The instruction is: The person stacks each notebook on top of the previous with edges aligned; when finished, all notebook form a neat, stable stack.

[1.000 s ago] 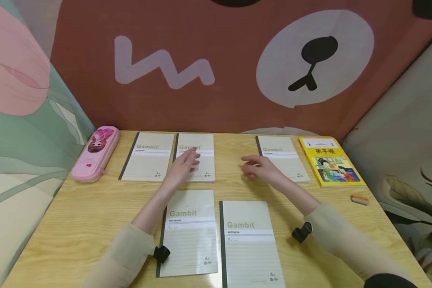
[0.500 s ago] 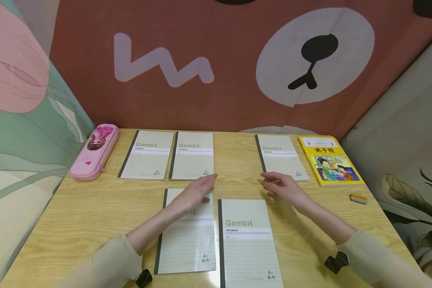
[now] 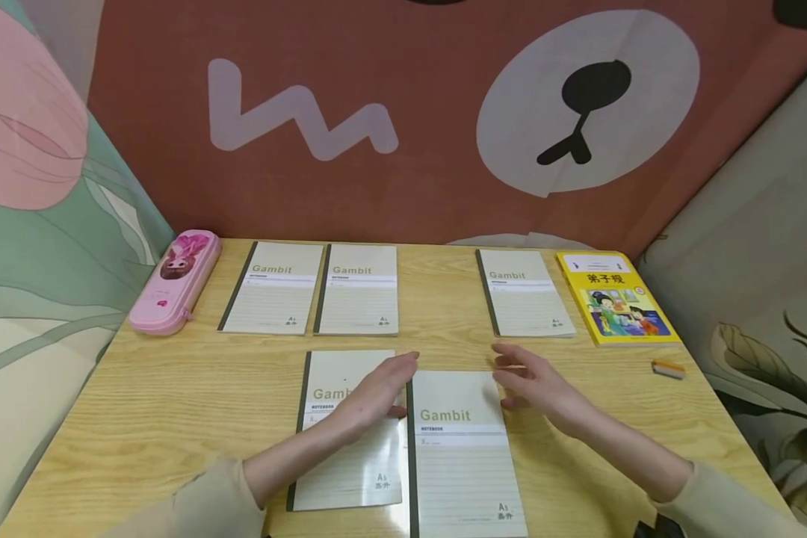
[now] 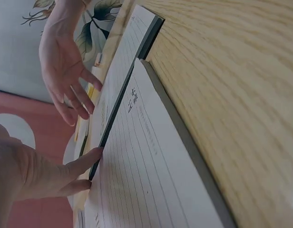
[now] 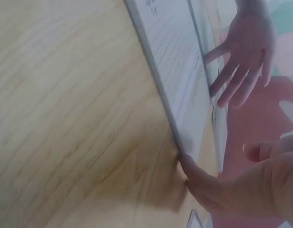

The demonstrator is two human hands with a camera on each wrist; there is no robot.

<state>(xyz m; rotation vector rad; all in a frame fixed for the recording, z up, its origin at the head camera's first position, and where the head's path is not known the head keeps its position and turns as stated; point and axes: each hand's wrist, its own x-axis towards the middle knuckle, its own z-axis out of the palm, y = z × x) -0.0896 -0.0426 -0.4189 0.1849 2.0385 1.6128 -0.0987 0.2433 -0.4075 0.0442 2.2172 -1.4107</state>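
Nearest you, the right-hand front notebook [image 3: 467, 478] lies flat, just beside the left-hand front notebook [image 3: 350, 474]. Your left hand [image 3: 376, 392], fingers extended and gripping nothing, is over the left one, fingertips at the other's dark spine; your right hand [image 3: 545, 392], fingers relaxed and likewise holding nothing, is at that notebook's far right corner. Beyond, a small orange-and-white block [image 3: 669, 369] sits right; farthest are a pink case [image 3: 175, 288], three notebooks [image 3: 359, 299] and a yellow book [image 3: 619, 299].
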